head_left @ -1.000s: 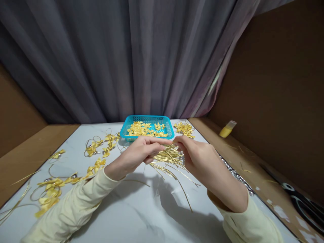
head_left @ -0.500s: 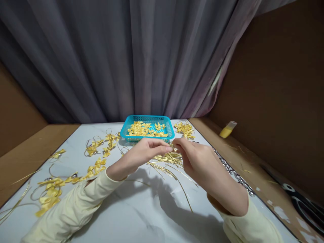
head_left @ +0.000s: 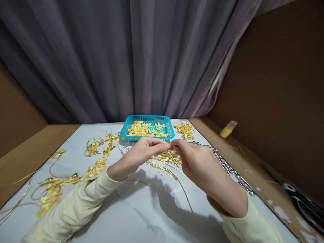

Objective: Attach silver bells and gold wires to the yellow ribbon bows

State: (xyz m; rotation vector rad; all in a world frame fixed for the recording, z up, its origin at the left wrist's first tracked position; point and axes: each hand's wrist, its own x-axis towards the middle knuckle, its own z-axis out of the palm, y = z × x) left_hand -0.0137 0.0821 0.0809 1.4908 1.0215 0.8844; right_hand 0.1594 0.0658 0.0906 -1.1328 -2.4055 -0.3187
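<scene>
White table (head_left: 141, 216); both hands pinching gold strips (head_left: 164, 158)

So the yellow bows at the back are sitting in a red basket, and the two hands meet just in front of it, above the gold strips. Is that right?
Not quite: the basket is blue, not red, as the head view shows. The rest holds: the yellow bows lie in it, and the left hand and right hand meet just in front of it, above the gold strips.
</scene>
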